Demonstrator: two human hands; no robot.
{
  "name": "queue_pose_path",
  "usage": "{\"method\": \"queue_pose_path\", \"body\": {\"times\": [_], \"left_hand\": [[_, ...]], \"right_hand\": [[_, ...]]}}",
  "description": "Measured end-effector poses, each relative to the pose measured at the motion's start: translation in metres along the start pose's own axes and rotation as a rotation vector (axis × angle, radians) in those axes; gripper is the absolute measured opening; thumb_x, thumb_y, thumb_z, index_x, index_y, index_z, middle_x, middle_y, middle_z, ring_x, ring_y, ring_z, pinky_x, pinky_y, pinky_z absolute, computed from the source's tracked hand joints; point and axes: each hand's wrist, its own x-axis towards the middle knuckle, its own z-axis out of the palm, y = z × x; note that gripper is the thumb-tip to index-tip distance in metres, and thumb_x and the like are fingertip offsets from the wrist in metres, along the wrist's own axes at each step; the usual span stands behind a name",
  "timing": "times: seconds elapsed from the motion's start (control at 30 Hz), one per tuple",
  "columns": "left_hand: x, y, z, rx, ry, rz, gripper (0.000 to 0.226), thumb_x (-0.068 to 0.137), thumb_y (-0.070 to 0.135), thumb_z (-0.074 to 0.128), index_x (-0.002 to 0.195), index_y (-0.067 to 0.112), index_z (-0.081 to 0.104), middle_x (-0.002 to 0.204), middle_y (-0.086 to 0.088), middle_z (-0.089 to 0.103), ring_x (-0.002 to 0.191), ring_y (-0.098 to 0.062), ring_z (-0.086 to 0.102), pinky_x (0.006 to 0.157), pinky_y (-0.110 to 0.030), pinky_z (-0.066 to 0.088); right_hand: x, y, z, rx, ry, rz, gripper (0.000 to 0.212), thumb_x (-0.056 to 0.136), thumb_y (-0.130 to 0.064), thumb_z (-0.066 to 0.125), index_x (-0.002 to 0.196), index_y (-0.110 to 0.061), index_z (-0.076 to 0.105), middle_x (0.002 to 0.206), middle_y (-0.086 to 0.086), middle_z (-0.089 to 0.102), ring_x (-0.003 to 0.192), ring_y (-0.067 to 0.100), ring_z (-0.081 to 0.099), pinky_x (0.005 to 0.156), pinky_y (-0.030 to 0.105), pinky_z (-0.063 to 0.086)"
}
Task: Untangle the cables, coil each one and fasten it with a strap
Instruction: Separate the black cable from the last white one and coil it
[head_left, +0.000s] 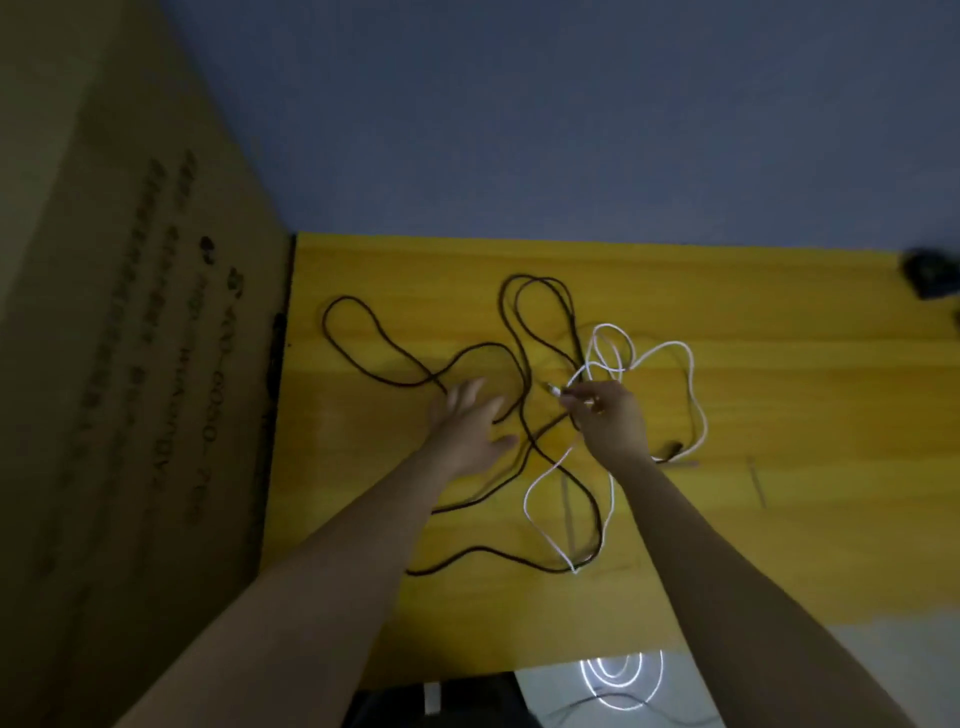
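Observation:
A long black cable (395, 358) sprawls in loose loops over the yellow table (779, 322). Tangled through it on the right lies a white cable (693, 384). My right hand (613, 415) pinches the white cable near its plug end, which pokes out to the left of my fingers. My left hand (470, 428) is spread with straight fingers over a black loop at the table's middle, holding nothing. One black plug end (670, 449) lies just right of my right wrist.
A large cardboard box (130, 338) with printed text stands against the table's left edge. A dark object (930, 273) sits at the table's far right corner. A blue wall rises behind. Thin strips (756, 480) lie on the table at the right.

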Motion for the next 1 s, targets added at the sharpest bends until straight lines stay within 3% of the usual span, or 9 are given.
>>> {"method": "queue_pose_path", "body": {"times": [0.07,0.2,0.3,0.37,0.47,0.6,0.7,0.87,1.0], "left_hand": [[0.008,0.033,-0.002,-0.074,0.052,0.094,0.061,0.091,0.053,0.054,0.145,0.031,0.035,0.158,-0.003,0.013,0.144,-0.025,0.01,0.115,-0.041,0.007],[0.022,0.107,-0.027,-0.148,0.169,0.326,0.052,0.088,0.05,0.061,0.135,0.03,0.052,0.146,0.001,0.044,0.135,-0.02,0.037,0.108,-0.034,0.026],[0.024,0.158,-0.055,-0.22,0.114,0.415,0.026,0.093,0.038,0.059,0.108,0.019,0.07,0.105,-0.006,0.07,0.102,-0.026,0.062,0.08,-0.034,0.044],[0.02,0.188,-0.075,-0.282,0.12,0.444,0.02,0.095,0.032,0.057,0.089,0.016,0.069,0.083,-0.006,0.069,0.083,-0.026,0.063,0.065,-0.033,0.042],[0.008,0.233,-0.113,-0.37,0.285,0.506,0.022,0.095,0.026,0.058,0.081,0.013,0.07,0.075,0.001,0.069,0.072,-0.017,0.063,0.063,-0.028,0.042],[-0.018,0.286,-0.172,-0.667,0.338,0.541,0.021,0.095,0.015,0.058,0.081,0.001,0.068,0.075,-0.01,0.069,0.058,-0.006,0.066,0.057,-0.022,0.055],[-0.044,0.31,-0.214,-0.771,0.338,0.558,0.025,0.096,0.015,0.056,0.074,0.006,0.065,0.067,-0.003,0.069,0.057,-0.007,0.067,0.054,-0.018,0.053],[-0.083,0.312,-0.271,-0.88,0.478,0.484,0.029,0.099,0.022,0.052,0.072,0.012,0.06,0.066,-0.003,0.066,0.048,-0.004,0.064,0.047,-0.018,0.051],[-0.104,0.289,-0.303,-0.697,0.693,0.328,0.041,0.099,0.035,0.049,0.069,0.01,0.06,0.06,-0.004,0.061,0.044,-0.01,0.06,0.051,-0.027,0.047]], "right_hand": [[-0.003,-0.007,-0.024,0.297,0.129,0.144,0.005,0.084,-0.005,0.07,0.086,-0.01,0.07,0.074,-0.004,0.067,0.06,-0.009,0.056,0.061,0.013,0.041],[-0.003,-0.021,-0.08,0.559,0.228,0.163,0.013,0.09,-0.006,0.063,0.084,-0.017,0.067,0.069,-0.009,0.063,0.057,-0.006,0.058,0.055,0.01,0.044],[-0.003,-0.039,-0.128,0.775,0.308,0.129,0.018,0.093,-0.004,0.058,0.085,-0.019,0.064,0.073,-0.004,0.064,0.061,0.0,0.063,0.057,0.015,0.049],[-0.002,-0.052,-0.162,0.921,0.387,0.056,0.017,0.093,-0.001,0.055,0.087,-0.013,0.064,0.069,-0.004,0.065,0.062,0.005,0.063,0.063,0.018,0.052],[-0.001,-0.065,-0.209,1.108,0.433,-0.059,0.016,0.096,0.003,0.048,0.1,-0.005,0.061,0.081,0.003,0.069,0.077,0.013,0.067,0.075,0.023,0.056],[-0.009,-0.076,-0.226,0.819,0.201,-0.086,0.035,0.093,0.006,0.049,0.128,-0.001,0.052,0.117,0.014,0.064,0.103,0.016,0.061,0.086,0.02,0.049],[-0.015,-0.091,-0.214,0.578,0.055,-0.171,0.018,0.095,-0.007,0.054,0.113,-0.008,0.058,0.103,0.013,0.068,0.096,0.015,0.062,0.083,0.014,0.046],[-0.018,-0.129,-0.209,0.604,0.22,-0.217,0.031,0.103,-0.022,0.039,0.083,-0.011,0.06,0.063,0.003,0.054,0.056,0.008,0.05,0.058,0.024,0.039],[-0.019,-0.176,-0.236,0.354,0.404,-0.389,0.03,0.103,-0.035,0.037,0.084,-0.026,0.059,0.054,-0.007,0.04,0.04,0.004,0.037,0.042,0.018,0.025]]}}
